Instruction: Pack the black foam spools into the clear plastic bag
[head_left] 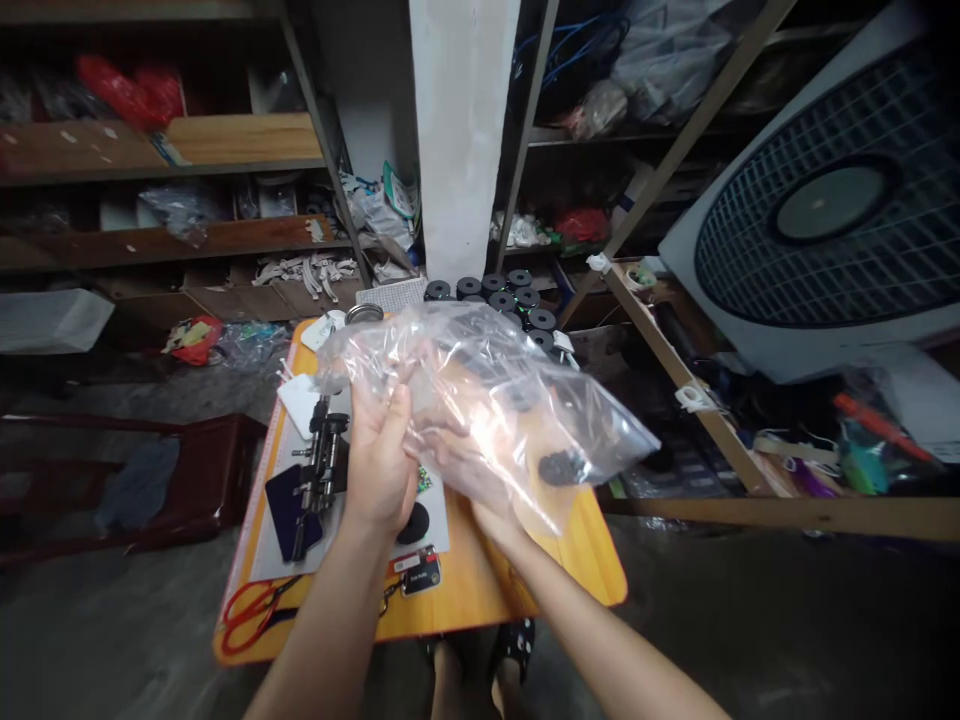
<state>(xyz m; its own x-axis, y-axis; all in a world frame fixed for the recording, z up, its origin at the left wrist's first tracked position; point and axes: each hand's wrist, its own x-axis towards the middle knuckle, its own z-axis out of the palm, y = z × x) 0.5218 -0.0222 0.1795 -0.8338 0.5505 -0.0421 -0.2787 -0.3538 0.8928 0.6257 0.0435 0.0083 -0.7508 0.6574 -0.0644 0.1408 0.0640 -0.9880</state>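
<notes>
Above an orange wooden table (480, 590), left hand (379, 450) clasps a clear plastic bag (510, 400), right hand (465, 470) grip unclear; few dark pieces (562, 467) inside, black round discs (495, 290) unbagged at its far end.

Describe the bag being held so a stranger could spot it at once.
Find the small orange table amid the cluttered shelves. Just above it, the left hand and right hand hold a crumpled plastic bag. Unlike the black rolls behind, it is clear, with dark bits in its lower corner.
</notes>
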